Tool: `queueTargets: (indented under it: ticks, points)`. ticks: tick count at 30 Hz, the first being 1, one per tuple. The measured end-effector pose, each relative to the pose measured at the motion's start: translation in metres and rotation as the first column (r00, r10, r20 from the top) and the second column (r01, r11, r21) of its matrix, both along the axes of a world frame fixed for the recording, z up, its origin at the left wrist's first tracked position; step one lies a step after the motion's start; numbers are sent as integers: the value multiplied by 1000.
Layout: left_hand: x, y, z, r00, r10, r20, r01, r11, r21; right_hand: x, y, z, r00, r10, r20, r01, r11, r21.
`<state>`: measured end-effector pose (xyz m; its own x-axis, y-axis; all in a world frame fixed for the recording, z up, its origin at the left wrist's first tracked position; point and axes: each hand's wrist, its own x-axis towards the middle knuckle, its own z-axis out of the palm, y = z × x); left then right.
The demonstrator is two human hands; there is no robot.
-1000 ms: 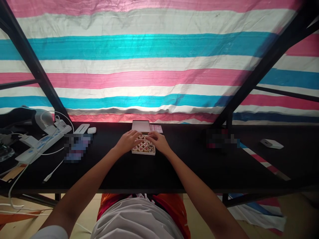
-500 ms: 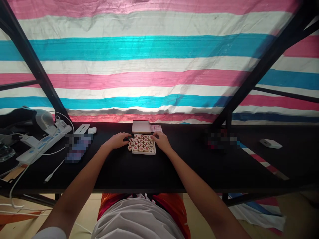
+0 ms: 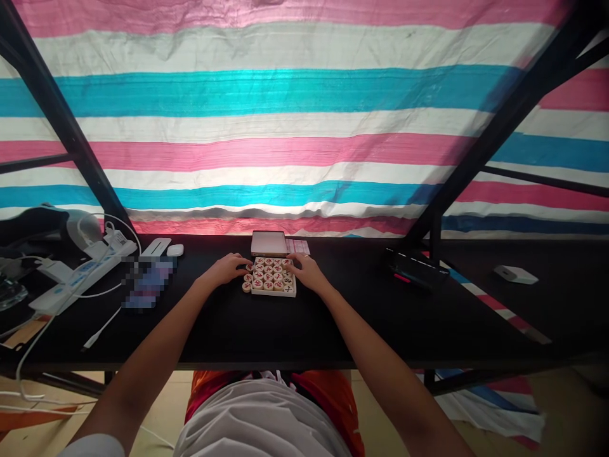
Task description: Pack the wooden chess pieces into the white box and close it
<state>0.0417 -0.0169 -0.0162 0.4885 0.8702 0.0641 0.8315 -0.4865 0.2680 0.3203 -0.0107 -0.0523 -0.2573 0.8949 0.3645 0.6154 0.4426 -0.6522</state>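
Note:
A shallow white box (image 3: 273, 293) on the black table holds rows of round xiangqi pieces (image 3: 268, 277), most marked in red, with a few black-marked ones along the right side. Just outside the box's left wall stands a column of loose red-marked pieces (image 3: 247, 287). My left hand (image 3: 227, 269) reaches in from the left, thumb and finger closed about the far piece of that column. At the box's far right corner, my right hand (image 3: 305, 273) has its thumb and fingertips closed on a red-marked piece, which they partly cover.
Behind the box lie its white lid (image 3: 269, 244) and a pink printed paper (image 3: 299, 247). On the left are a blurred phone (image 3: 150, 284), a white cable (image 3: 102, 329), a power strip (image 3: 88, 273) and an earphone case (image 3: 176, 251). A black object (image 3: 416, 268) and white charger (image 3: 516, 275) lie right.
My right fingertips have shifted slightly left and down over the far right corner pieces. My left hand stays almost in place beside the loose column.

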Motion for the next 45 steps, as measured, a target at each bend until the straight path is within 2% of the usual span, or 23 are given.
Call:
queueTargets:
  ticks: [5, 8, 10, 12, 14, 18, 21, 24, 26, 29, 31, 34, 36, 38, 40, 45]
  points:
    - [2, -4, 7, 1000, 18, 12, -18, 1000, -9, -1, -4, 10, 981, -110, -161, 130, 985, 117]
    - [-2, -5, 13, 997, 81, 17, -82, 997, 15, -1, -9, 17, 963, -139, -229, 176, 973, 150]
    - [-2, -8, 19, 990, 111, 90, -119, 989, 91, -3, -14, 21, 972, -100, -211, 130, 982, 134]
    - [5, -14, 24, 978, 78, 191, -115, 975, 189, -6, -20, 25, 986, -18, -164, 37, 993, 111]
    - [19, -24, 26, 968, -13, 249, -54, 964, 262, -11, -28, 30, 990, 76, -118, -65, 994, 89]
    - [51, -42, 21, 946, -226, 234, 143, 935, 325, -20, -42, 38, 970, 211, -121, -208, 977, 35]
    - [63, -48, 13, 941, -258, 220, 183, 933, 311, -24, -46, 39, 948, 275, -159, -281, 960, -12]
    - [66, -49, 10, 950, -223, 217, 159, 948, 276, -25, -44, 36, 939, 293, -177, -304, 952, -39]
    - [65, -48, 13, 950, -232, 209, 166, 943, 290, -23, -41, 34, 939, 281, -197, -293, 955, -38]
    - [53, -43, 23, 955, -225, 194, 155, 934, 322, -15, -33, 31, 961, 173, -214, -181, 983, -16]
    - [38, -36, 30, 971, -141, 195, 85, 958, 273, -6, -26, 29, 979, 67, -195, -72, 997, -16]
    - [10, -22, 32, 978, 24, 206, -32, 999, 39, 7, -18, 25, 990, -2, -140, -5, 999, -51]
    - [-5, -13, 28, 982, 67, 176, -37, 985, -168, 10, -15, 23, 993, 5, -116, -13, 997, -73]
    - [-14, -7, 23, 987, 47, 156, 6, 946, -323, 10, -13, 20, 995, 19, -95, -26, 997, -78]
    - [-16, -5, 19, 985, 30, 171, 40, 920, -391, 7, -12, 18, 998, 26, -53, -29, 998, -52]
    - [-6, -8, 18, 982, 11, 188, 70, 906, -417, 0, -9, 11, 1000, 9, 19, -10, 1000, 27]
